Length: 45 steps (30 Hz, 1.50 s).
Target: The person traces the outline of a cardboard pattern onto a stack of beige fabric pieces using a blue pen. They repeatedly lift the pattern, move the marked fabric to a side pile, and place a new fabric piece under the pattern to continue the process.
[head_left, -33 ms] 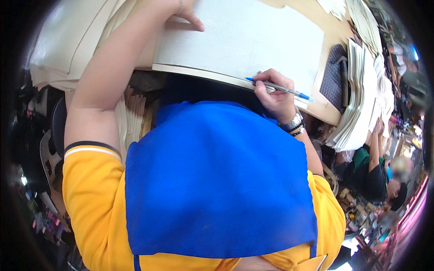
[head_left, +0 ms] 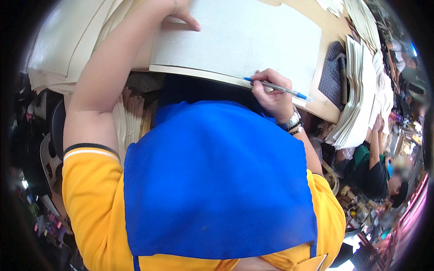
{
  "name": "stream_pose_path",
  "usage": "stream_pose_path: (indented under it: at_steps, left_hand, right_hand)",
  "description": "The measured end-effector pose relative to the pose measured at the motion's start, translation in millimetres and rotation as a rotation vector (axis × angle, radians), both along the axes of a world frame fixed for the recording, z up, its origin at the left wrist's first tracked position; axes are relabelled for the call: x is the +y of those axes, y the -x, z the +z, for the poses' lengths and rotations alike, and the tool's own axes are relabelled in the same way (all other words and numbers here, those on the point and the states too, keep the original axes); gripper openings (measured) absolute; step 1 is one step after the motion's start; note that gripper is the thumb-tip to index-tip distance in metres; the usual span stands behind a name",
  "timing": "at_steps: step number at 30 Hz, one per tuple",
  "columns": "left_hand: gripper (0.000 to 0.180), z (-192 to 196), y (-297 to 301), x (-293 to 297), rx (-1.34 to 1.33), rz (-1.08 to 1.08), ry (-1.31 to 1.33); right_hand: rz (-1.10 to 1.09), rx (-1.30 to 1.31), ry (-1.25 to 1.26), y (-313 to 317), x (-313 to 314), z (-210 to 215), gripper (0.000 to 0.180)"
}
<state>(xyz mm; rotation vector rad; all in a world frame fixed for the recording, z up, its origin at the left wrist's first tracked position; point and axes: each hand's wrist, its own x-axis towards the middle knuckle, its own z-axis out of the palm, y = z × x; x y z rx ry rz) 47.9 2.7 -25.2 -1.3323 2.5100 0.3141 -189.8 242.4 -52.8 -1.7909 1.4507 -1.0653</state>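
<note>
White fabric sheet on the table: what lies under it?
Under the white fabric sheet a cream board shows along its near edge, on the tan table. The left hand presses on top; the right hand holds a blue pen. Anything further beneath is covered.

Left hand (head_left: 183, 16) cut by top edge, fingers partly out of view. Counter (head_left: 332, 110) near edge hidden behind blue apron (head_left: 217, 180). Co-worker (head_left: 377, 169) face blurred.

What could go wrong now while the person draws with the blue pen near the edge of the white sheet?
The blue pen in the right hand sits right at the near edge of the white sheet, so the tip might slip off. The left hand presses only a far corner, so the sheet may shift. The stack of sheets overhangs the table edge and could slide.
</note>
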Motion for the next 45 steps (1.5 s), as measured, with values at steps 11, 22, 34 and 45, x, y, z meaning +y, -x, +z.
stream_pose_path:
  at_steps: [11, 22, 34, 45]
  left_hand:
    - [0.122, 3.8, 1.1, 2.2, -0.071, 0.005, 0.013]
    - [0.124, 1.1, -1.1, 1.9, -0.06, 0.027, 0.003]
    - [0.123, -38.1, -9.3, -16.5, 0.062, 0.011, 0.073]
    - [0.125, -26.1, -8.0, -13.3, 0.025, 0.015, 0.016]
  right_hand:
    - [0.029, 0.173, 0.132, 0.7, 4.9, -6.2, 0.005]
    - [0.03, 0.143, 0.107, -0.9, 6.2, -2.7, 0.004]
    - [-0.466, -0.069, -0.023, 117.2, 62.3, 4.6, 0.005]
    - [-0.446, 0.049, -0.02, 116.6, 74.8, -11.6, 0.005]
